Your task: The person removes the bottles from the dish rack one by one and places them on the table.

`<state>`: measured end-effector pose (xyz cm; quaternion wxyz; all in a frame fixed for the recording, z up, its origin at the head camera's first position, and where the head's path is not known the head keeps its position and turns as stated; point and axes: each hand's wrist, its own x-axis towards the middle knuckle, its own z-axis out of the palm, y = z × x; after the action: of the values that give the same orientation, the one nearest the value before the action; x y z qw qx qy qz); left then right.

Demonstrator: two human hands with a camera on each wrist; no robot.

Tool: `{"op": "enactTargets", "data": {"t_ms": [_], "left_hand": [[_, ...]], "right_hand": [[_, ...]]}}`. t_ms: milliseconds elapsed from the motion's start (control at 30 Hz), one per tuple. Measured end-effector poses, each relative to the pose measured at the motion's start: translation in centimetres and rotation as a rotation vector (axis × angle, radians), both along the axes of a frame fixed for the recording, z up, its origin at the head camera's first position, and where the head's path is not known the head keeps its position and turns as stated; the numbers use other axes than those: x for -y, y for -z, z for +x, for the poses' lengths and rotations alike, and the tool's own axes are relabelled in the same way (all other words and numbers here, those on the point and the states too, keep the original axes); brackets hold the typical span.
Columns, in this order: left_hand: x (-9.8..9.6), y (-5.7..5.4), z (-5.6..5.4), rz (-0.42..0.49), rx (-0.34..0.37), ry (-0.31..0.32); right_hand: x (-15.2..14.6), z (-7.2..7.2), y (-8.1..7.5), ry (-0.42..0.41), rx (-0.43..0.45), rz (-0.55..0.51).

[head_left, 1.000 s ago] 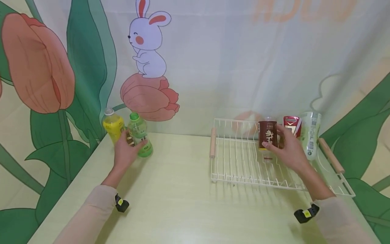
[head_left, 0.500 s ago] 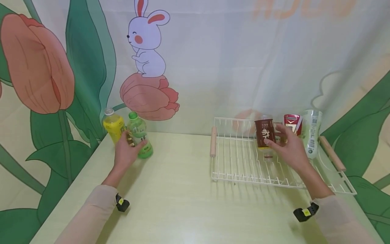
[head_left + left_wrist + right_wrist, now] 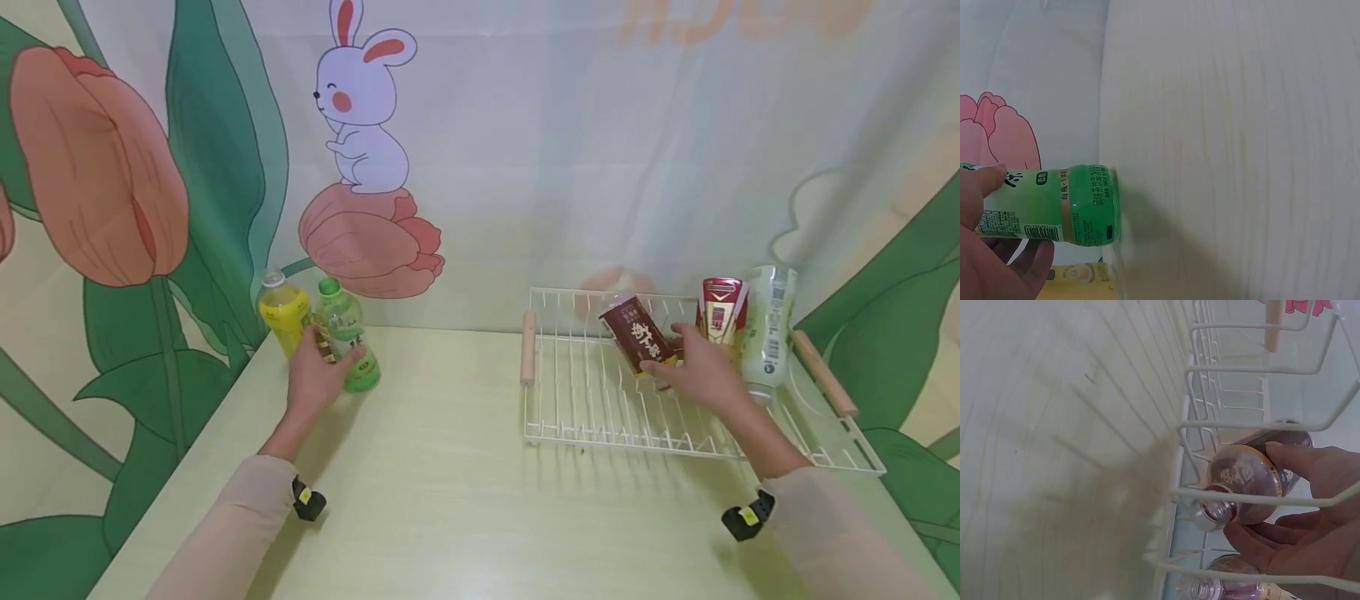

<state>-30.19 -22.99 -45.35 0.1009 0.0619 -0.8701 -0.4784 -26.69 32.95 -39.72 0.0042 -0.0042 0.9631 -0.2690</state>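
My left hand (image 3: 318,379) grips a green tea bottle (image 3: 363,375) with a green cap, upright at the table's back left. In the left wrist view the thumb and fingers wrap that bottle (image 3: 1085,206). A yellow drink bottle (image 3: 281,321) stands just behind it. Over the white wire rack (image 3: 570,439), my right hand (image 3: 701,371) holds a brown-labelled plastic bottle (image 3: 636,332), upside down and leaning left. Its bare, capless neck (image 3: 1216,512) points down between the wires in the right wrist view, with thumb and fingers around the body.
Inside the rack's right part stand a red-and-gold-labelled bottle (image 3: 722,312) and a pale green-white bottle (image 3: 768,321), base up. Wooden handles (image 3: 528,346) flank the rack. A printed curtain (image 3: 495,183) hangs behind the table (image 3: 450,467).
The brown-labelled bottle has tipped from nearly upright to a clear lean, its raised base swinging left. My right hand has lowered slightly with it. The left hand keeps its grip on the green bottle.
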Motion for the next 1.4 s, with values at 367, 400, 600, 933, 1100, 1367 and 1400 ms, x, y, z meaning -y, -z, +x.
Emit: {"op": "enactTargets", "data": {"t_ms": [367,400,600,933,1100,1367,1400], "left_hand": [[-0.2,0.0,0.1,-0.014,0.009,-0.041],[-0.2,0.0,0.0,-0.017,0.009,-0.043],[-0.1,0.4,0.0,-0.029,0.012,-0.054],[0.0,1.1,-0.5,-0.085,-0.005,-0.062],[-0.2,1.1,-0.6,-0.109,0.007,-0.082],[-0.4,0.9,-0.3,-0.111,0.02,-0.095],[-0.5,0.9,-0.2,-0.113,0.022,-0.092]], "right_hand": [[0.1,0.4,-0.2,-0.052,0.022,0.023],[0.1,0.4,-0.2,-0.057,0.023,0.029],[0.0,0.2,0.1,-0.064,0.045,0.036],[-0.1,0.3,-0.1,-0.06,0.068,0.032],[-0.2,0.3,-0.2,-0.057,0.068,0.024],[-0.4,0.2,0.3,-0.073,0.028,0.019],[-0.4,0.2,0.2,-0.074,0.02,0.016]]}}
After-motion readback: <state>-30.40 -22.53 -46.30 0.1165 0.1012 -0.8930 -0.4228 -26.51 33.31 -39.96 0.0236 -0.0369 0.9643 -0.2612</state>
